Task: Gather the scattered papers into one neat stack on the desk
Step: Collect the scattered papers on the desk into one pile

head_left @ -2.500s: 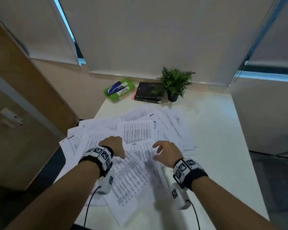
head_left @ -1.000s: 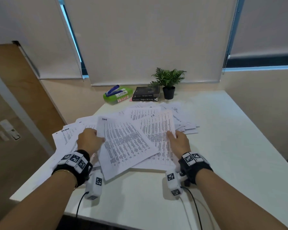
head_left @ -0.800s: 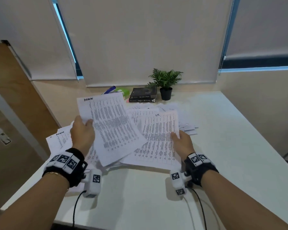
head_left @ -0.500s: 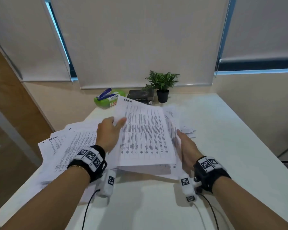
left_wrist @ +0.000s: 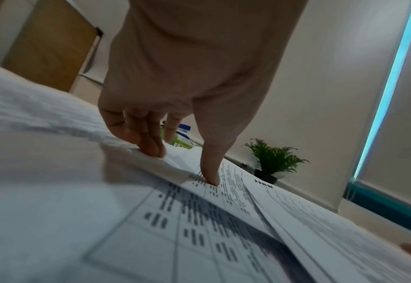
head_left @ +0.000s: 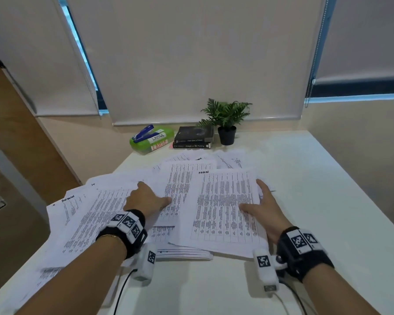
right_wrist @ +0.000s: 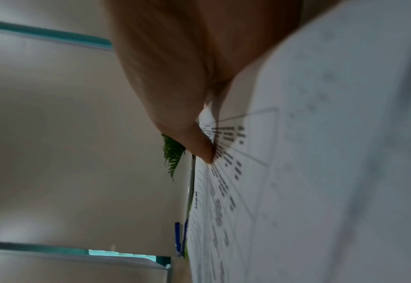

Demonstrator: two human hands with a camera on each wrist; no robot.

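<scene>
Printed sheets lie scattered over the left and middle of the white desk (head_left: 305, 201). A gathered stack of papers (head_left: 223, 208) lies at centre right. My right hand (head_left: 263, 201) holds its right edge, thumb on the top sheet and fingers along the edge. The right wrist view shows the thumb (right_wrist: 199, 147) pressing on the stack (right_wrist: 296, 172). My left hand (head_left: 155, 192) rests on the loose sheets (head_left: 89, 212) left of the stack. In the left wrist view its fingertips (left_wrist: 151, 149) and thumb touch overlapping sheets (left_wrist: 199, 229), holding nothing.
Along the back wall stand a green box with a blue stapler on it (head_left: 151, 140), two dark books (head_left: 193, 138) and a small potted plant (head_left: 225, 123). Some sheets hang over the desk's left edge. Bare desk lies to the right and front.
My left hand lifted a sheet, laid it on the stack in my right hand, let go and moved back left onto the loose sheets. The right hand stayed on the stack's edge.
</scene>
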